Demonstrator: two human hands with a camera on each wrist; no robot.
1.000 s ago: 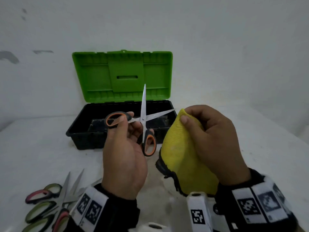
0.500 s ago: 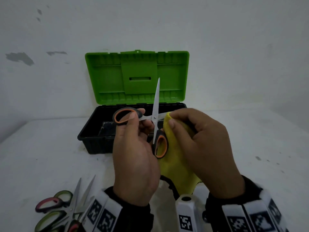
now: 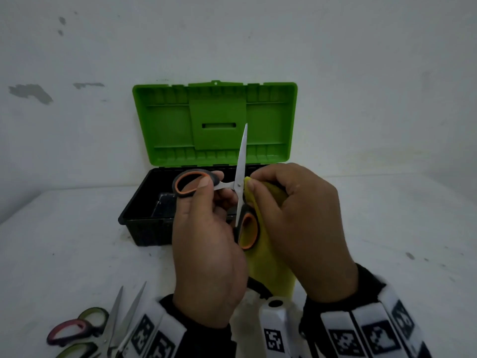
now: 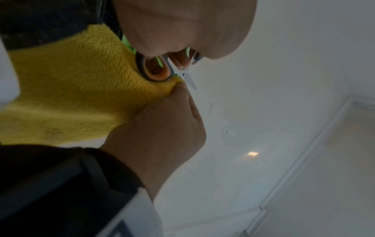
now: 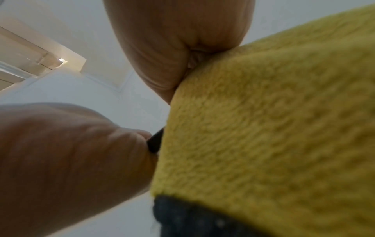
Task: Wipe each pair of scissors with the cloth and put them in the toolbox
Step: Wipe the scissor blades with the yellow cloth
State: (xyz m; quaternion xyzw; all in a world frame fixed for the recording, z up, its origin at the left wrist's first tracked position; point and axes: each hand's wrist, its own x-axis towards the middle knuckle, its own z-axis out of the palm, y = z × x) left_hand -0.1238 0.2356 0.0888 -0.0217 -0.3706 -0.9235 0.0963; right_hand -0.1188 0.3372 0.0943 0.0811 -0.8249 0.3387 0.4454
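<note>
My left hand (image 3: 216, 192) grips the orange-and-black scissors (image 3: 238, 187) by their handles, in front of the toolbox. The scissors are spread wide, one blade pointing straight up. The other blade runs right and is hidden inside the yellow cloth (image 3: 268, 254), which my right hand (image 3: 254, 180) pinches round it beside the pivot. In the left wrist view an orange handle ring (image 4: 155, 69) lies against the cloth (image 4: 71, 96). The right wrist view is filled by the cloth (image 5: 263, 128). The toolbox (image 3: 134, 215) is black, its green lid (image 3: 214, 120) standing open against the wall.
Several more scissors (image 3: 85, 329) with green and pink handles lie on the white table at the bottom left. A white wall rises right behind the toolbox. Something dark lies inside the box; I cannot make it out.
My right hand has brought the cloth left onto the scissors and closed it over the sideways blade. The left hand keeps the same hold.
</note>
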